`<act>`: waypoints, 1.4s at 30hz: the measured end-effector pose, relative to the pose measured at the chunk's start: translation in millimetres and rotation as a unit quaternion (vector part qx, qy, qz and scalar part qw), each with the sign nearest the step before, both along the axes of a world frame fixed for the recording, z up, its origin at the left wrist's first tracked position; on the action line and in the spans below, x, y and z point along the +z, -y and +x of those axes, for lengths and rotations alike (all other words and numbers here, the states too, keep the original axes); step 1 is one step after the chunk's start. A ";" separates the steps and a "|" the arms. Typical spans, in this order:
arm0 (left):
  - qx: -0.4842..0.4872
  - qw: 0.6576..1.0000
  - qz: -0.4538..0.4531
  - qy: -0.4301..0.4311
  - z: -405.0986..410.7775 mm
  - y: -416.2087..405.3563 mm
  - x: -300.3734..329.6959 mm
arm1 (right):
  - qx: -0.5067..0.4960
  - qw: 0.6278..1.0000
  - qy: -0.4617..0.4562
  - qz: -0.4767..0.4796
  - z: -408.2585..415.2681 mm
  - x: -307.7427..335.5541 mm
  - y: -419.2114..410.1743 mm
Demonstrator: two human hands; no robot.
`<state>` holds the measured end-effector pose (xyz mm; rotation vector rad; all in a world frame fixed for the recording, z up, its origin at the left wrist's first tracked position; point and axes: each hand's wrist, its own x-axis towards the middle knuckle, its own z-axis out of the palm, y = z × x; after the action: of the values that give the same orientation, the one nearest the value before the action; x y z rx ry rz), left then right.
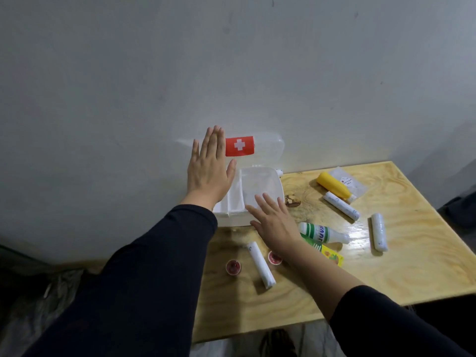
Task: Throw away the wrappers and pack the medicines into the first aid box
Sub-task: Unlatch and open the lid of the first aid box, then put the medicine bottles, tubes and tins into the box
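Observation:
A white first aid box (270, 184) stands open against the wall, its clear lid (268, 148) upright with a red cross label. My left hand (208, 171) is flat and open over the box's left side. My right hand (275, 222) is open, fingers spread, at the box's front right corner, holding nothing. On the wooden table (412, 266) lie three white rolls (260, 264) (341, 205) (379, 231), a yellow bottle (334, 187), a white and green bottle (324, 233), a green and yellow tube (327, 251) and two small red pots (233, 267) (274, 257).
A clear plastic packet (351, 182) lies under the yellow bottle at the back. A small brown crumpled wrapper (292, 199) sits right of the box. The wall rises directly behind the box. A dark bag (59, 282) lies on the floor at left.

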<state>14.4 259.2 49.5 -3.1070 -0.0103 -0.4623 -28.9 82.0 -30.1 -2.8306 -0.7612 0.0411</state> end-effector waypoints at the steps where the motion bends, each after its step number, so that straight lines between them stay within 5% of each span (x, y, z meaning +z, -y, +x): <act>1: -0.004 1.000 -0.001 0.002 0.1 0.4 1.4 | -0.004 1.000 0.003 0.005 -5.0 -1.5 1.2; 24: 0.012 0.999 0.012 -0.048 23.1 -10.0 11.0 | -0.019 0.999 -0.037 0.033 -20.3 6.7 16.3; 30: 0.003 0.996 -0.050 -0.077 -31.6 5.6 -20.9 | -0.092 0.991 -0.013 0.094 -43.3 9.3 57.6; 37: 0.011 0.984 -0.094 -0.153 -74.6 14.3 -70.1 | -0.189 0.980 -0.055 0.008 -86.2 -11.6 127.0; 42: 0.012 0.981 -0.080 -0.177 -77.8 10.5 -83.8 | -0.254 0.957 -0.102 0.095 -93.5 -23.6 125.5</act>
<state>-63.4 248.7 -34.3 -3.2921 -0.0874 0.1036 -122.4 -43.5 -53.8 -2.6899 0.0162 0.1660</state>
